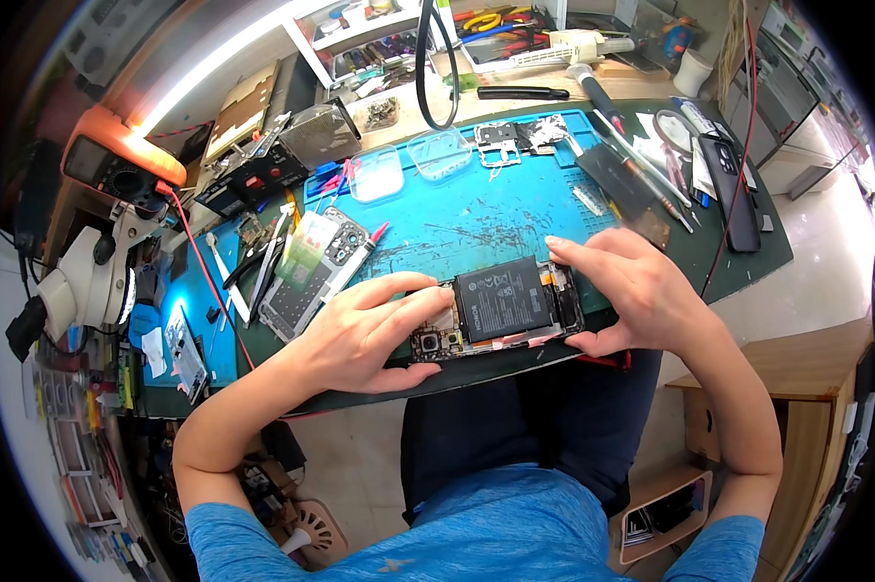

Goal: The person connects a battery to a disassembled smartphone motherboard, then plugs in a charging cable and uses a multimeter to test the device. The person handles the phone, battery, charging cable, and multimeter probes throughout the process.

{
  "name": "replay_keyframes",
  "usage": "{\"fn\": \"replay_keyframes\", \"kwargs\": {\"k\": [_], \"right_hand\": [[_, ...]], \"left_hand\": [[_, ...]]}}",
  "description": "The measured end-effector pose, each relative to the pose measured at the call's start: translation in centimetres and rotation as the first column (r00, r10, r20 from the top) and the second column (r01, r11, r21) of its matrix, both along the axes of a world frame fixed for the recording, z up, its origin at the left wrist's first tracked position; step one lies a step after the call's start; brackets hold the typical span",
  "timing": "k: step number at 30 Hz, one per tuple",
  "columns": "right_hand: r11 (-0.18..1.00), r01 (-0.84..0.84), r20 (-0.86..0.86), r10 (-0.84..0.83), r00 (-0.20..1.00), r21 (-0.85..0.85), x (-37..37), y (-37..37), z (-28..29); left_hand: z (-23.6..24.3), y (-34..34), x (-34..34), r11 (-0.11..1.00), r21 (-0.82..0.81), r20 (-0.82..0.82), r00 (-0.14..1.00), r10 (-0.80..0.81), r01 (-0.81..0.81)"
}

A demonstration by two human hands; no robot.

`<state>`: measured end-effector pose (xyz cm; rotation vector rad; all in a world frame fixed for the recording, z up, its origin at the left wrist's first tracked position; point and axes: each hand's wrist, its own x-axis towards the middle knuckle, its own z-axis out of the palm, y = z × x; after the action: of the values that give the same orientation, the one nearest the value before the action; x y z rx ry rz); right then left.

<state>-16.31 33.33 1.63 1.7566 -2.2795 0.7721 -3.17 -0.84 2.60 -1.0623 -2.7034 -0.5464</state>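
An opened smartphone (pixel 566 308) lies lengthwise at the near edge of the blue work mat, its insides facing up. Its black battery (pixel 503 301) fills the middle, and a camera module (pixel 426 342) shows at the left end. My left hand (pixel 374 335) grips that left end, fingers over the top and thumb along the near edge. At the other end my right hand (pixel 636 291) holds the phone between thumb below and fingers above. Left of the phone rests a loose phone back housing (pixel 307 276) with camera rings, partly behind my left hand.
Two clear plastic boxes (pixel 375 175) stand on the blue mat (pixel 544 218). Tweezers (pixel 229 276) lie at the left, near an orange multimeter (pixel 122 160). To the right are a black phone case (pixel 729 194) and pen-like tools (pixel 651 165). A black cable loop (pixel 423 87) hangs above.
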Motion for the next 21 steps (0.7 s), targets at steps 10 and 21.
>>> {"fn": "replay_keyframes", "kwargs": {"k": [10,21], "right_hand": [[0.997,0.059,0.080,-0.055,0.995,-0.048,0.1,-0.1,-0.5],[0.973,0.171,0.119,-0.153,0.981,-0.155,1.2,-0.4,-1.6]], "left_hand": [[-0.8,-0.2,-0.5,0.985,0.171,0.027,1.000,0.012,-0.016],[-0.8,-0.6,-0.5,0.955,0.251,0.231,0.968,0.097,-0.156]]}}
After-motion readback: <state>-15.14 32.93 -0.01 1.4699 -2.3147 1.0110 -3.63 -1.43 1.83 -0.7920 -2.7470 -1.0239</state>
